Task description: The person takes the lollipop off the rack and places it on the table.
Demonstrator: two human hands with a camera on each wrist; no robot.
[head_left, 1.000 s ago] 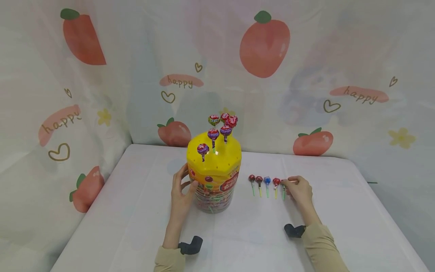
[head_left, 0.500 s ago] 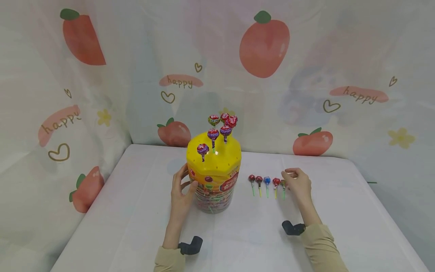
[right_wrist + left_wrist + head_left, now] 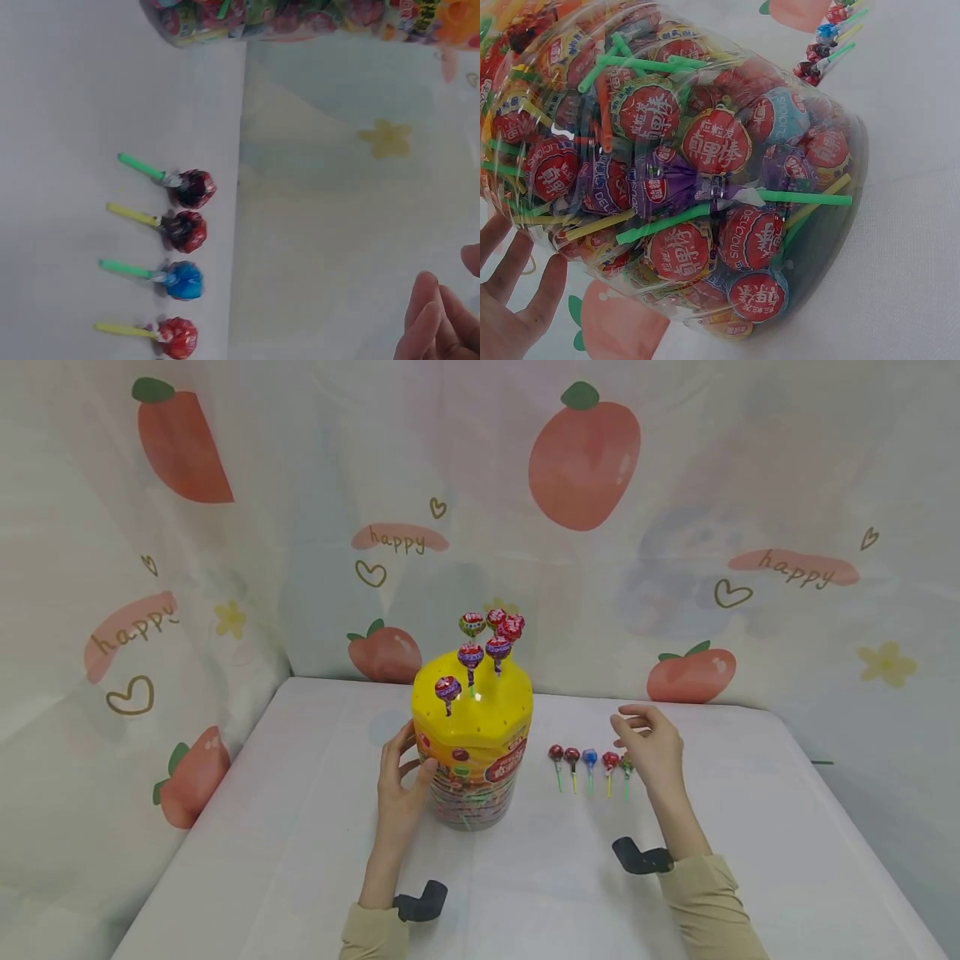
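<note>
A clear plastic jar [image 3: 472, 802] with a yellow lid [image 3: 480, 710] stands upright, filled with wrapped lollipops. Several lollipops rise stick-down from the lid, a purple one [image 3: 448, 689] nearest the front. Against the jar's left side rests my left hand [image 3: 401, 785], its thumb toward the front; in the left wrist view the fingers [image 3: 544, 300] look fairly straight. My right hand [image 3: 656, 747] hovers above the right end of a row of lollipops, relaxed and holding nothing. That row includes a blue lollipop [image 3: 590, 758], a red one [image 3: 611, 761] and a green one [image 3: 627, 765], partly behind the hand.
A white cloth covers the table [image 3: 300, 827]. Patterned curtains [image 3: 480, 443] with strawberries hang behind and at the sides. Black wrist mounts [image 3: 423, 902] sit on both forearms, over the table.
The right hand has risen from the green lollipop at the row's right end and moved away from me, its fingers off it. The left hand and jar have stayed put.
</note>
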